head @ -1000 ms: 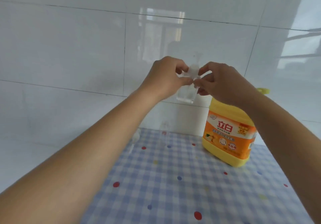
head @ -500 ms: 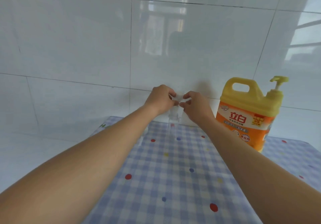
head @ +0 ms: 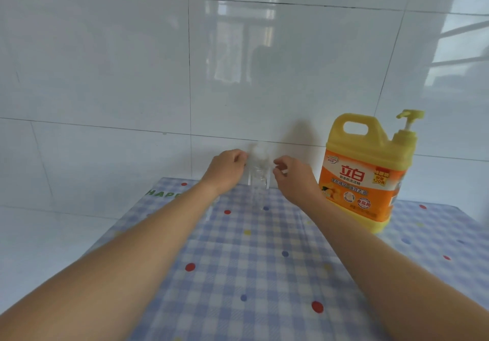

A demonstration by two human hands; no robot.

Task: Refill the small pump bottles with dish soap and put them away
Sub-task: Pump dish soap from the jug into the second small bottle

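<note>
A small clear pump bottle (head: 258,172) with a white pump top stands upright at the back of the table, close to the tiled wall. My left hand (head: 227,170) holds its left side with curled fingers. My right hand (head: 292,179) has curled fingertips at the bottle's right side. A second clear bottle (head: 260,199) stands just in front of it, hard to make out. The big yellow dish soap jug (head: 365,174) with its pump stands to the right of my right hand.
The table wears a blue checked cloth with coloured dots (head: 264,274). A faint clear item (head: 211,208) lies under my left forearm. The white tiled wall (head: 185,76) rises right behind the bottles. The table's left edge runs near my left arm.
Both hands have carried the small bottle down from mid-air and back toward the wall. They have moved from its pump top to its two sides. The jug has not moved.
</note>
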